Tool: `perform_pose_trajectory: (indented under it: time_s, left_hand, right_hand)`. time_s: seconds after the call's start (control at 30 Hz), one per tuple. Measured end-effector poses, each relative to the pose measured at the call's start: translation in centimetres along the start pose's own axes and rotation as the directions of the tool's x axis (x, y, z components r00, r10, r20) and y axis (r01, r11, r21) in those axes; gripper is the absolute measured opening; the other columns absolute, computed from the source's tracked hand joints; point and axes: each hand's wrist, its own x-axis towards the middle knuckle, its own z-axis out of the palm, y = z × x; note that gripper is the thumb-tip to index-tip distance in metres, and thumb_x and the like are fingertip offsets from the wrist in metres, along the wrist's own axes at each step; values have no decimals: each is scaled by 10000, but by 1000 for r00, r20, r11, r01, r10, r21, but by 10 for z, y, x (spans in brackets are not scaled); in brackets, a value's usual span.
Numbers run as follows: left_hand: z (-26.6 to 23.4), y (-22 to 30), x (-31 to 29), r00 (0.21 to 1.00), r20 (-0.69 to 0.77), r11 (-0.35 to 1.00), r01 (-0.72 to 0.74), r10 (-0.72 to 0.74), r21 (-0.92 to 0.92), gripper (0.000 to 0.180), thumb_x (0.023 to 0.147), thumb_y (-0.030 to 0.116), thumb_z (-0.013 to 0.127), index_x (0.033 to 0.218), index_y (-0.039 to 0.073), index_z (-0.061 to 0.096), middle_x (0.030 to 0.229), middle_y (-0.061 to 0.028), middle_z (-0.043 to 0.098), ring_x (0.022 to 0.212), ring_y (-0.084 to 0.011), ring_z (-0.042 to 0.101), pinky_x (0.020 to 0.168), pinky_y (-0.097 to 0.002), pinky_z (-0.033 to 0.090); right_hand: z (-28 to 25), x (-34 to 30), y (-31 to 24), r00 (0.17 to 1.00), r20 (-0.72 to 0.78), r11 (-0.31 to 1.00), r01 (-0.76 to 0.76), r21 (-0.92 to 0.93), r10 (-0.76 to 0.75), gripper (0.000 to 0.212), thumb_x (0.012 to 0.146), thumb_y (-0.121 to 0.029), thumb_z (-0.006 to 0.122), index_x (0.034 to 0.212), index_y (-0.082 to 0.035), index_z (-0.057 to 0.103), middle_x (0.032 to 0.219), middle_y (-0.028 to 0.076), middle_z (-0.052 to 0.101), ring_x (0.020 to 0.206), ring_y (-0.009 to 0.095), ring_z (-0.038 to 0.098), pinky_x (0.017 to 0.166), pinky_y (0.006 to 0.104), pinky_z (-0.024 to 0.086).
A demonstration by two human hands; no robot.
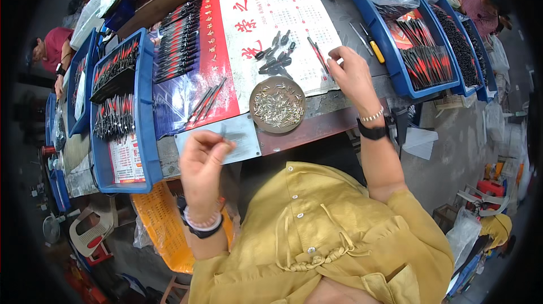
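We noted red-and-black rods (318,54) on the white sheet (322,28), just left of our nearer right hand (352,75), slanting far-left to near-right; right fingers curled, left hand's (202,162) bunched, grips unclear.

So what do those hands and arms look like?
The left hand and right hand wear no gloves. On the right are a light bead bracelet and a black band; on the left, pale bracelets and a dark band. The mustard-yellow sleeves end around the elbows.
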Motion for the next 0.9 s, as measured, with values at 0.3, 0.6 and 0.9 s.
perform_pose_trajectory:
  time_s: [0.3,0.6,0.9]
  left_hand:
    - [35,-32,-39,935,148,910,350,-323,-221,173,881,19,596,1044,-20,556,899,-46,591,789,-130,622,739,-235,495]
    - [54,-38,-31,858,326,799,498,-398,-336,140,941,90,528,1037,-11,548,831,-30,538,570,-50,396,531,-181,335]
    - [72,-49,-5,724,511,588,683,-463,-433,263,926,252,589,1065,29,605,715,44,540,501,-22,374,455,-173,275]
  right_hand:
    - [31,45,6,999,31,966,-25,-259,34,193,741,-160,607,805,17,647,795,216,653,769,377,631,705,415,499]
    - [3,15,-27,1000,-22,999,-7,-35,7,150,723,-117,622,791,14,596,732,201,642,699,336,646,637,397,497]
    - [-25,-120,-81,540,-29,527,831,178,-841,155,643,-65,665,780,-49,596,910,79,629,713,193,593,671,325,493]
